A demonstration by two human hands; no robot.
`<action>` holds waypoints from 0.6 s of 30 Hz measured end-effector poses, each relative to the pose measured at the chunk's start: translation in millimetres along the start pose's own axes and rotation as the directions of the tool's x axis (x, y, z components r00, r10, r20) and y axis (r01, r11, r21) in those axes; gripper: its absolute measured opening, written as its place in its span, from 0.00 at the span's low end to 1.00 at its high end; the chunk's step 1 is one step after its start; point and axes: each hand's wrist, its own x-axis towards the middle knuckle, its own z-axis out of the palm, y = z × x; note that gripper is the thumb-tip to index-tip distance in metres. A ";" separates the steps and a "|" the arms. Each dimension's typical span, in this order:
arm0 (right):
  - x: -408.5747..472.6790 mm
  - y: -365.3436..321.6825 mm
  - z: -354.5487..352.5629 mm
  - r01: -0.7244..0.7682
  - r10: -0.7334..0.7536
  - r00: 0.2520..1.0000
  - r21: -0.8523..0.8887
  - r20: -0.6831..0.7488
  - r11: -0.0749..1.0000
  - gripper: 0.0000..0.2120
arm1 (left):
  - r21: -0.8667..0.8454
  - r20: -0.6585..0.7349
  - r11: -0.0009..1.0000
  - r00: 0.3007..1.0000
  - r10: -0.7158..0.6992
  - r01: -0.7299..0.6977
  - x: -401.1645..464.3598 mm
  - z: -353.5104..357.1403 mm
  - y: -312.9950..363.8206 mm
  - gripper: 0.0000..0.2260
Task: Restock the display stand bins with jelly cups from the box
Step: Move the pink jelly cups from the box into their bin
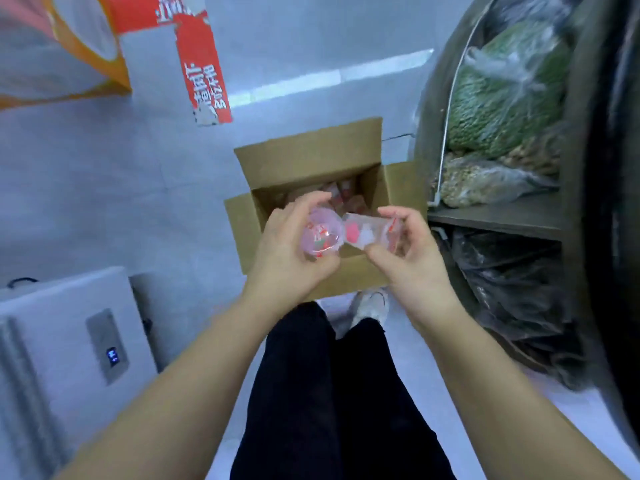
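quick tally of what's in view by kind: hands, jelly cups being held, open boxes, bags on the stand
hands: 2, left and right
jelly cups held: 2, one in the left hand, one in the right
cardboard box: 1, more cups inside, too blurred to count
bags on the display stand: at least 3
total: at least 8

Pale tiled floor (145,174) all around. A white appliance (52,344) with a small lit blue readout (113,355) sits at the lower left edge. Torn red sticker strip (204,69) with white lettering runs across the floor up top, and an orange-edged white bag (59,50) fills the top left corner.
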 end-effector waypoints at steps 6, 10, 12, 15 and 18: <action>-150.2 -156.7 -68.7 0.275 -0.286 0.958 -0.209 -0.024 0.938 0.28 | 0.038 0.044 0.944 0.945 0.326 -0.327 -77.1 -76.1 181.9 0.20; -234.6 -210.1 -123.0 0.356 -0.399 0.900 -0.233 -0.176 0.905 0.24 | 0.143 0.150 0.747 0.761 0.632 -0.649 -103.3 -91.4 277.4 0.20; -269.2 -223.7 -149.4 0.409 -0.472 0.849 -0.269 -0.238 0.872 0.25 | 0.118 0.214 0.662 0.670 0.711 -0.740 -116.2 -85.4 318.5 0.23; -312.3 -227.5 -187.9 0.465 -0.548 0.776 -0.302 -0.313 0.832 0.28 | 0.031 0.340 0.565 0.540 0.770 -0.824 -137.8 -60.2 370.5 0.25; -349.0 -217.3 -225.8 0.446 -0.520 0.750 -0.268 -0.410 0.854 0.27 | -0.029 0.425 0.508 0.450 0.786 -0.861 -160.3 -25.5 408.5 0.25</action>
